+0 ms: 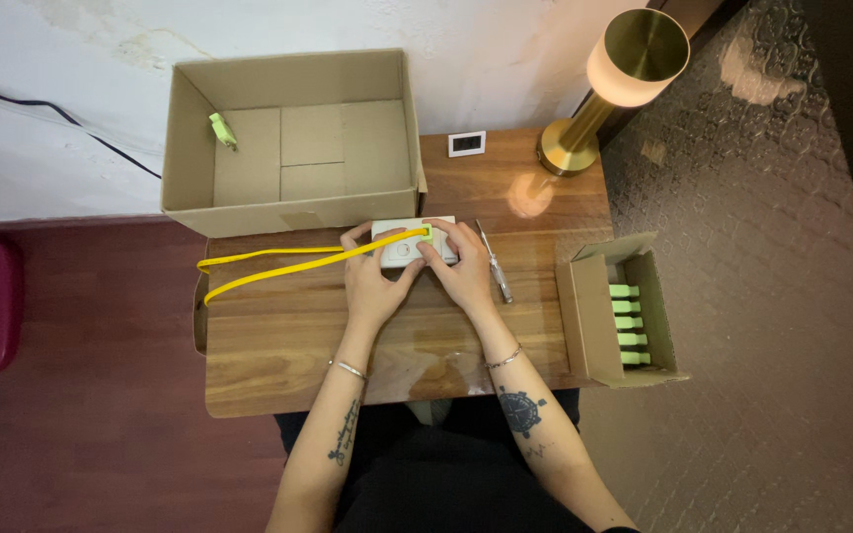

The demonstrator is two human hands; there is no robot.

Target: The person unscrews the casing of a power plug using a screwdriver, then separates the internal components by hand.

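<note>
A small white rectangular device [402, 247] lies on the wooden table [278, 345] near its far edge. My left hand [372, 278] grips its left side and my right hand [461, 265] holds its right side. A long yellow flat cable [278, 266] loops out to the left from a green plug at the device's top, under my right fingertips. A screwdriver [495, 263] lies just right of my right hand.
A large open cardboard box [288, 202] at the back holds one green piece [221, 129]. A small open box [584, 321] with several green pieces hangs at the table's right edge. A brass lamp [624, 74] and a small white display [466, 144] stand behind.
</note>
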